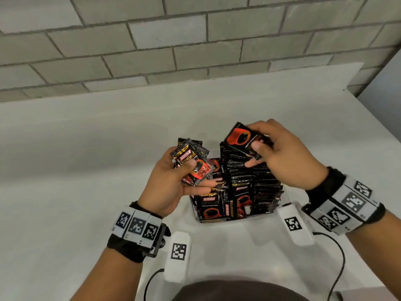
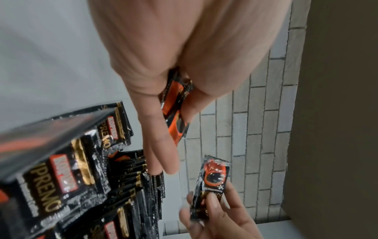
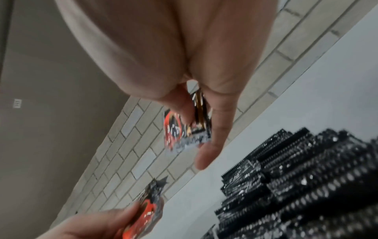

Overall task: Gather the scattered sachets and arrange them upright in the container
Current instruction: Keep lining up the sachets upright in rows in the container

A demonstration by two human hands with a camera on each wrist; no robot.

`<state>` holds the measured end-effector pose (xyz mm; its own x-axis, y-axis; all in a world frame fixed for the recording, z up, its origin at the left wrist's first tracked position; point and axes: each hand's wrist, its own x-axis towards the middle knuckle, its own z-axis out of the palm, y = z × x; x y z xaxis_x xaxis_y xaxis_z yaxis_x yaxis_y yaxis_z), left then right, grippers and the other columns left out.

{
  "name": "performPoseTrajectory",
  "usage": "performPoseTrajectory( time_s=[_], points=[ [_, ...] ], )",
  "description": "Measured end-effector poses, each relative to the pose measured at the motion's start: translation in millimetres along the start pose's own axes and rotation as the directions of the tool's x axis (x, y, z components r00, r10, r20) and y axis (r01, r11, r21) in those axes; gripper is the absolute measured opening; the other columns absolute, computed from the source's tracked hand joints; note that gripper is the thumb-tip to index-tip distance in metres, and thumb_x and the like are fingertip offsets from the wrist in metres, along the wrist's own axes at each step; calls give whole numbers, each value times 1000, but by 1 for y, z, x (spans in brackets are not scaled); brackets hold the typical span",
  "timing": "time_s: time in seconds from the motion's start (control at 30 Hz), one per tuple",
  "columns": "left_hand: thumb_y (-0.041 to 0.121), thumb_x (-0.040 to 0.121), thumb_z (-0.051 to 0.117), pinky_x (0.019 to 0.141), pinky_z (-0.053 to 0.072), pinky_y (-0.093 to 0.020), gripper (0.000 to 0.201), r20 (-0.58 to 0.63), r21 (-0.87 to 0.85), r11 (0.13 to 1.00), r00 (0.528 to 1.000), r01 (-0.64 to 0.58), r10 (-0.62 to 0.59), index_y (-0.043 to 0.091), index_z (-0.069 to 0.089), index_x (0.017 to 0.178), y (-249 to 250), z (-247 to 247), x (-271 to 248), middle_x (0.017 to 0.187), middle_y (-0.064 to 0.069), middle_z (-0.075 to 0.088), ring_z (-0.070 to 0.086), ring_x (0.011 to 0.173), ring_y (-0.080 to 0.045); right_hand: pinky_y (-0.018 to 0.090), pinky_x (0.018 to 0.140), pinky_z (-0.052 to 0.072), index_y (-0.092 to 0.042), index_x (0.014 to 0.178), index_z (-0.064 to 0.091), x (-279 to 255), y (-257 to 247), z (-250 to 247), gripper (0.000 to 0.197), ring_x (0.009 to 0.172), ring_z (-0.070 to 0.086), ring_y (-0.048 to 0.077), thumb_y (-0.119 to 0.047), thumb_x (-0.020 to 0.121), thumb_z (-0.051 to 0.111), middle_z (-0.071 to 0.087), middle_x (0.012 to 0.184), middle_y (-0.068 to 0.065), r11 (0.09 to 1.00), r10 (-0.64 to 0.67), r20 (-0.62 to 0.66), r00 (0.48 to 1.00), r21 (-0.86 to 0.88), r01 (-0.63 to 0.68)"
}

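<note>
Right hand (image 1: 282, 153): pinching a single sachet (image 1: 240, 139) between thumb and fingers (image 1: 257, 146), held tilted just above the far rows of the container (image 1: 282, 193). Picture side of the sachet up, cup print visible.

Left hand (image 1: 171, 183): gripping a small fanned stack of sachets (image 1: 193, 164), thumb pressed across the top one, fingers curled underneath. Stack held just left of the container, above the worktop (image 1: 86, 170).

Container: clear-walled, standing on the worktop between the two hands, already packed with upright sachets (image 1: 245, 177) in rows, serrated top edges showing. Front row leaning slightly, labels facing the camera. Little free space visible; exact gap for the next one not discernible.

Handling, as judged: light, thin, glossy film packets, so probably slippery against each other and prone to fanning out of a stack. Body soft and pliable, powder fill likely shifting under pressure; crimped end seals stiffer. Best taken by a flat pinch across the broad faces near one short end, leaving the opposite end free to slide down between neighbours. Not fragile, though hard squeezing or bending at the seal risks creasing. Neighbouring rows likely to tip if nudged sideways on insertion.
</note>
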<state>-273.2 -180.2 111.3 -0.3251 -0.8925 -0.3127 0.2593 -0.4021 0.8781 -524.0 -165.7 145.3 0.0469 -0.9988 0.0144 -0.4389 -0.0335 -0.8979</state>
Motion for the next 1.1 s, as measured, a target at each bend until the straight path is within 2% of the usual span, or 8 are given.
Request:
performPoseTrajectory(
  time_s=[0.07, 0.17, 0.33, 0.53, 0.73, 0.87, 1.0, 1.1],
  points=[
    [7, 101, 55, 59, 63, -43, 18, -18, 22, 1000, 1000, -3, 4, 13, 54, 117, 0, -3, 0, 100, -21, 74, 73, 81, -52, 25, 77, 56, -39, 116, 63, -1, -1, -8, 41, 75, 72, 18, -4, 94, 64, 61, 104, 1, 995, -16, 95, 995, -94, 25],
    [7, 100, 56, 59, 63, -44, 21, -27, 43, 999, 1000, 0, 1, 12, 53, 120, 1, -5, 1, 108, -26, 72, 73, 80, -51, 21, 72, 51, -29, 104, 68, -1, 0, -13, 36, 80, 67, 10, -7, 80, 82, 71, 89, -5, 993, -12, 166, 986, -118, 32],
    [6, 100, 57, 57, 62, -41, 29, -19, 59, 998, 1000, 6, -5, 11, 51, 129, -1, -4, 3, 113, -26, 71, 73, 82, -52, 10, 72, 48, -27, 85, 70, 1, 14, -5, 25, 79, 64, 0, -13, 74, 88, 70, 82, -11, 929, -42, 240, 970, -349, 126],
    [6, 102, 55, 60, 64, -44, 31, -12, 80, 997, 1000, 13, -12, 10, 48, 131, -2, -2, 2, 109, -21, 73, 73, 83, -51, 33, 72, 52, -30, 79, 59, -1, 26, 9, 27, 78, 55, 3, -22, 76, 85, 56, 81, -15, 784, -90, 310, 946, -564, 260],
    [4, 101, 56, 63, 64, -47, 33, -18, 92, 996, 1000, 20, -19, 10, 48, 132, 0, 0, 1, 110, -22, 74, 73, 84, -53, 36, 75, 49, -29, 87, 61, -3, 29, 16, 21, 89, 45, 8, -37, 80, 79, 51, 77, -16, 653, 48, 377, 925, -713, 257],
    [4, 100, 58, 61, 64, -45, 34, -6, 88, 996, 1000, 29, -28, 10, 48, 132, 1, 4, 0, 111, -23, 73, 73, 84, -53, 36, 74, 52, -33, 91, 65, -2, 20, 9, 28, 82, 54, 5, -46, 74, 83, 60, 81, -14, 754, 41, 349, 936, -626, 200],
    [6, 97, 62, 61, 62, -42, 38, 33, 62, 998, 999, 28, -31, 11, 49, 133, 1, 14, -2, 113, -24, 72, 73, 86, -50, 26, 63, 52, -30, 85, 68, -5, -4, 7, 24, 63, 58, 6, -50, 79, 78, 66, 71, -8, 928, -88, 202, 975, -339, 154],
    [10, 92, 64, 59, 62, -41, 44, 106, 64, 998, 994, 4, -11, 11, 50, 134, 0, 23, -4, 114, -19, 73, 75, 85, -44, 22, 59, 49, -24, 85, 64, -10, -14, 20, 32, 62, 59, 8, -55, 83, 71, 66, 70, -4, 938, -141, 202, 969, -285, 197]
  ],
)
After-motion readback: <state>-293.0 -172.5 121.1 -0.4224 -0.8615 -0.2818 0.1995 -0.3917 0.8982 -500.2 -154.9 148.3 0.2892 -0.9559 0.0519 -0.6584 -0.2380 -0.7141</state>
